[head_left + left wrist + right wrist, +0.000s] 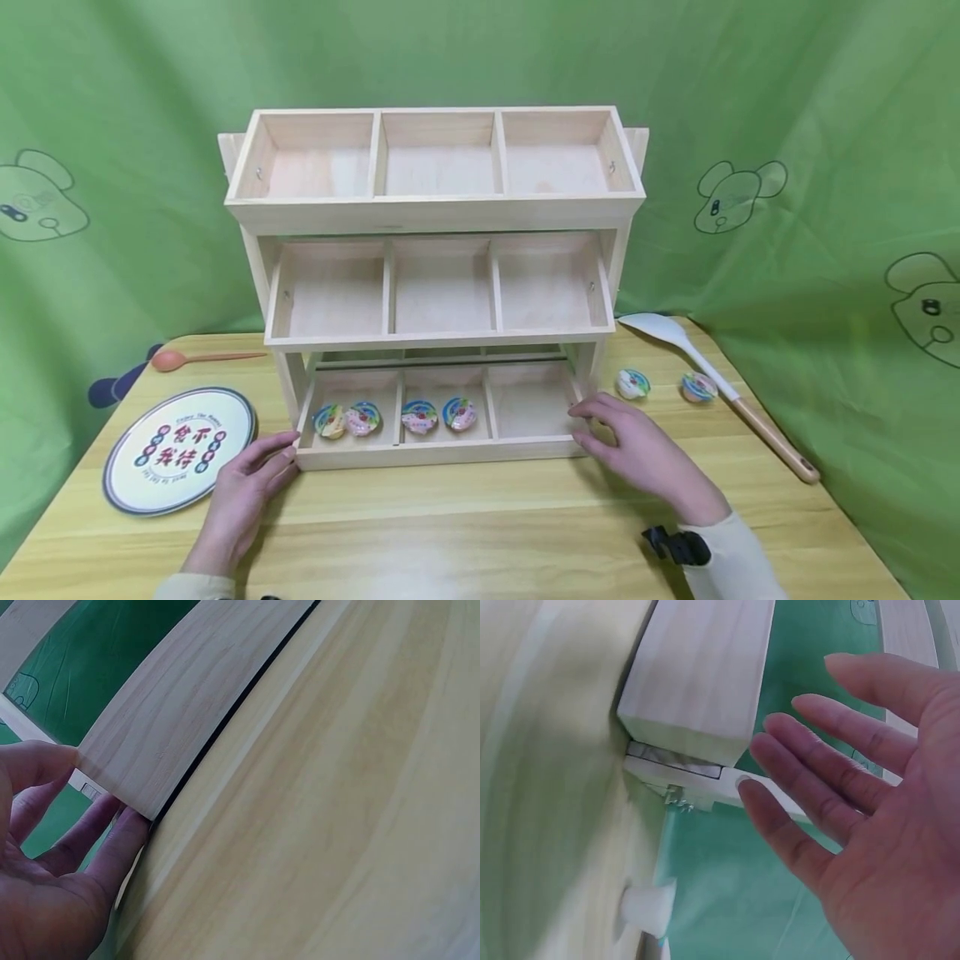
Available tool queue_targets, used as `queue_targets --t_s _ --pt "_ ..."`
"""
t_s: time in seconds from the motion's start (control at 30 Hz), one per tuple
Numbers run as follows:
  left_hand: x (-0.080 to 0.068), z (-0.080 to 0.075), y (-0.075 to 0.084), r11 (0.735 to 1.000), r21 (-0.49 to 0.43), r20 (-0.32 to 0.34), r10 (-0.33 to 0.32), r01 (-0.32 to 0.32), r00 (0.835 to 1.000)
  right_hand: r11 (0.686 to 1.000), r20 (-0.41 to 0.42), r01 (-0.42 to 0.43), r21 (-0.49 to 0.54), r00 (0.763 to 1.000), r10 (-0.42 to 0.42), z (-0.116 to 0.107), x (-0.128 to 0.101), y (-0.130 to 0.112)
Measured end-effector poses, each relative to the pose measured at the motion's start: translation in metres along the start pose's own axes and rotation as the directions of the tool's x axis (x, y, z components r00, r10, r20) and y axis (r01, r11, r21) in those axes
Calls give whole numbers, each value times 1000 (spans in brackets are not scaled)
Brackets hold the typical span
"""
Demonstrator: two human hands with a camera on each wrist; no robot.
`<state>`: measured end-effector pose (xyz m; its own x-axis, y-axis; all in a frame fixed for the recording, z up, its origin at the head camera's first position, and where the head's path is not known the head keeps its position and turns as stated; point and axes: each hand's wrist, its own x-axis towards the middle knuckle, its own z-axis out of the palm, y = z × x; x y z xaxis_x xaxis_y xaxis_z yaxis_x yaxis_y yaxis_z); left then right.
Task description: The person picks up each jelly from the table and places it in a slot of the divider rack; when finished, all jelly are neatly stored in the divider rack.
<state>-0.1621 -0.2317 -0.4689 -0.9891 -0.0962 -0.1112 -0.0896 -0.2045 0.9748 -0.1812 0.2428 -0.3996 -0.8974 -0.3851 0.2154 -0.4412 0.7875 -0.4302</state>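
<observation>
A pale wooden three-tier rack stands on the table, each tier split into three compartments. In its bottom tray, two small foil-lidded cups lie in the left compartment and two more foil-lidded cups in the middle one. My left hand touches the tray's left end, its fingertips against the end face in the left wrist view. My right hand is at the tray's right end, fingers spread and holding nothing; the right wrist view shows its fingertips close beside the tray's end.
Two loose foil-lidded cups sit right of the rack, one beside a white ladle with a wooden handle. At left lie a round plate-like piece with Chinese characters and an orange spoon. Green curtain surrounds the table.
</observation>
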Motion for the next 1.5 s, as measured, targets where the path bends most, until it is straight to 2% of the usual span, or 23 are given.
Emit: queue_targets --t_s 0.33,0.63,1.0,1.27,1.5 --pt "-1 0 1 1000 -6 -9 -13 12 1000 999 -36 -31 21 999 32 -6 -10 10" --pt "-2 0 2 1000 -17 -13 -13 12 1000 997 -53 -69 30 996 71 -7 -18 29" --pt "1 -1 0 1000 -8 0 -6 6 1000 995 -75 -104 -6 992 103 -9 -21 52" --pt "1 -2 -1 1000 0 7 5 -5 1000 993 -107 -113 -39 988 109 -8 -14 68" --pt "0 -2 0 1000 1 4 9 -9 1000 988 -68 -116 -100 992 110 -9 0 79"
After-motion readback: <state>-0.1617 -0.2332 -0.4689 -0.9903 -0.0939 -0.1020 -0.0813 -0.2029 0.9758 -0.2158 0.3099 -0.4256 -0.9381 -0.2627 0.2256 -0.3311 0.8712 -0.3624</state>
